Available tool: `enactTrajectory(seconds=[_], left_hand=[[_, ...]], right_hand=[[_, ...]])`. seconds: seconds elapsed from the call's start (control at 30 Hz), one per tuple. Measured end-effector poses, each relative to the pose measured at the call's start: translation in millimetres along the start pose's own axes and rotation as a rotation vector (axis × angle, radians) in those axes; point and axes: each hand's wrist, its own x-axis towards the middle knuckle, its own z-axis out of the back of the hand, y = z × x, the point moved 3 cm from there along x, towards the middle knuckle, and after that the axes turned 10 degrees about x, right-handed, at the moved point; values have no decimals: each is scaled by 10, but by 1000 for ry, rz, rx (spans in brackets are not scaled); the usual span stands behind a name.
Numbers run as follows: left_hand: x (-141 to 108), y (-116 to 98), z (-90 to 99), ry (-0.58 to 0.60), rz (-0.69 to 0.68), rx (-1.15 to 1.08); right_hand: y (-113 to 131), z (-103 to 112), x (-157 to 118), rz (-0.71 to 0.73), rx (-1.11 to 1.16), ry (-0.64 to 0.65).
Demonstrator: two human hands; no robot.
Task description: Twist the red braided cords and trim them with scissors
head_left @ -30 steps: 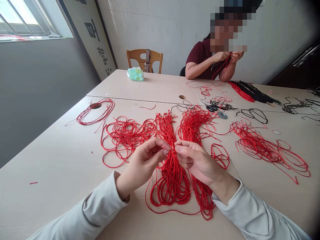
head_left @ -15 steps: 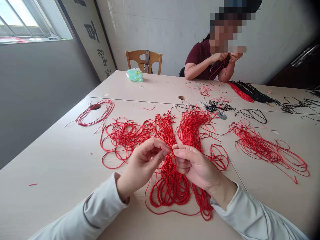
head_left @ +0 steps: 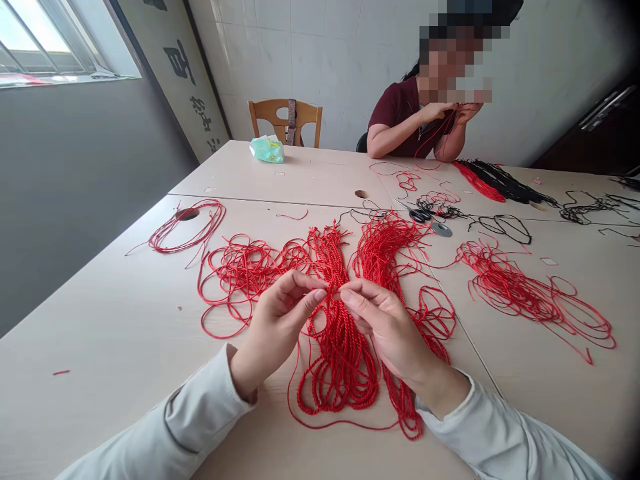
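My left hand (head_left: 283,323) and my right hand (head_left: 387,327) meet fingertip to fingertip, each pinching a thin red cord (head_left: 331,297) between thumb and forefinger. Its ends are hard to make out against the red behind. Directly under my hands lies a bundle of twisted red cords (head_left: 345,373), with loops toward me and loose ends away from me. A second bundle of red cords (head_left: 380,250) lies just right of it, partly hidden by my right hand. Left of my fingers, loose red cord (head_left: 240,267) is heaped in tangled loops.
Scissors (head_left: 419,215) and a grey disc (head_left: 441,229) lie beyond the bundles, near black cords (head_left: 505,187). More red cord (head_left: 535,293) spreads at right, and a coil (head_left: 187,230) at left. A co-worker (head_left: 415,120) sits across the table, handling red cord. A tissue pack (head_left: 267,149) stands at the back.
My hands have shifted slightly left, and my right hand's thumb now presses on the forefinger where the fingers were more extended. The co-worker's hands have moved slightly.
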Motion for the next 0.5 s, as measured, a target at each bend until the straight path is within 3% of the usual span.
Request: enactTrajectory(seconds=[0.13,0.33,0.4,0.5], left_hand=[[7,9,28,-32,38,-87],[21,2,56,-76,61,-151],[18,-11,49,-74,40,-117],[-5,-29,32,-76,7,-80]], right_hand=[[84,170,95,153,-142,-70],[219,578,296,342,-251,-303],[260,561,291,391,-427,-317],[318,339,170,546,-708,-239]])
